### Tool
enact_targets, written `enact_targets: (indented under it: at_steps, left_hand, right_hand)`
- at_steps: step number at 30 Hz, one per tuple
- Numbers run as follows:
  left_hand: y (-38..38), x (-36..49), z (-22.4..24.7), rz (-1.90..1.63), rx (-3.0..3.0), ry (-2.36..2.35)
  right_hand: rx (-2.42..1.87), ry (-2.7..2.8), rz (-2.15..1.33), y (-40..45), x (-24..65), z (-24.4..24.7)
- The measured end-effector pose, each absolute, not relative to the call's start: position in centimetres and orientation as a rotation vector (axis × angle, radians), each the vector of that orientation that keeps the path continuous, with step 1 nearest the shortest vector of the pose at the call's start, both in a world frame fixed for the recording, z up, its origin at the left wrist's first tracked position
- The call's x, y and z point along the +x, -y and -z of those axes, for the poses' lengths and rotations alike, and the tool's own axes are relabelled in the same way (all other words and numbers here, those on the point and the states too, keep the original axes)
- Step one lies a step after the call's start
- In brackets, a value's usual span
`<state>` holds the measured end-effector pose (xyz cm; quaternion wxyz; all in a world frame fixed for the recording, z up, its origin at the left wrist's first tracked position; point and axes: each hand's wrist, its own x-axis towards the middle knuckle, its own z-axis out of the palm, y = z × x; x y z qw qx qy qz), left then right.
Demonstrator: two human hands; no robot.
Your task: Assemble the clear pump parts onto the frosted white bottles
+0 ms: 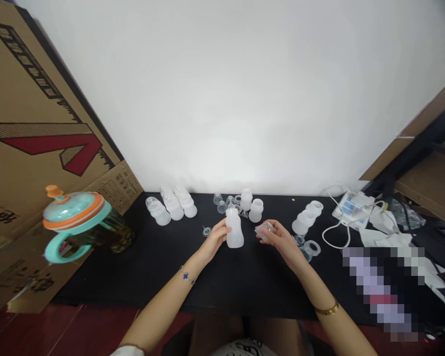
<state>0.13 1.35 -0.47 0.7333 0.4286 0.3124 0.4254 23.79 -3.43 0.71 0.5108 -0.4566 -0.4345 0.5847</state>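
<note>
My left hand (214,240) is closed around a frosted white baby bottle (235,235), which stands upright with a clear nipple on top. To its right, my right hand (282,242) pinches a clear bottle cap (264,229), apart from the bottle. Just behind the bottle are several clear nipples (221,206) and two open white bottles, one farther back (246,200) and one nearer (256,211). A small clear ring-shaped part (206,231) lies left of my left hand.
Three capped bottles (173,206) stand at the black table's back left. Open bottles (301,223) and loose rings (312,248) sit right of my right hand. Farther right are a white cable (332,243) and papers. A teal-lidded jug (77,222) and cardboard box (33,99) occupy the left.
</note>
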Motion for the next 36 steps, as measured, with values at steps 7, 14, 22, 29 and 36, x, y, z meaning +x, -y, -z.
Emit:
enact_targets:
  at_steps: [7,14,22,29,36]
  left_hand:
    - [-1.3,0.3,0.3,-0.907,0.943,-0.676]
    - [-1.3,0.2,0.2,-0.887,0.956,-0.689]
    - [-0.9,0.4,-0.5,-0.917,0.985,-0.712]
    - [-1.3,0.2,-0.2,-0.882,0.995,-0.712]
    - [-1.5,0.1,0.1,-0.836,1.047,-0.698]
  right_hand:
    - [-1.049,0.949,-1.403,3.5,24.0,-0.9]
    - [-1.062,0.921,-1.389,3.5,24.1,-1.0]
    - [-1.093,0.898,-1.385,3.4,24.0,-1.1]
    - [-1.122,0.857,-1.391,3.3,24.0,-1.0]
    - [-1.109,0.846,-1.365,3.3,24.0,-1.0]
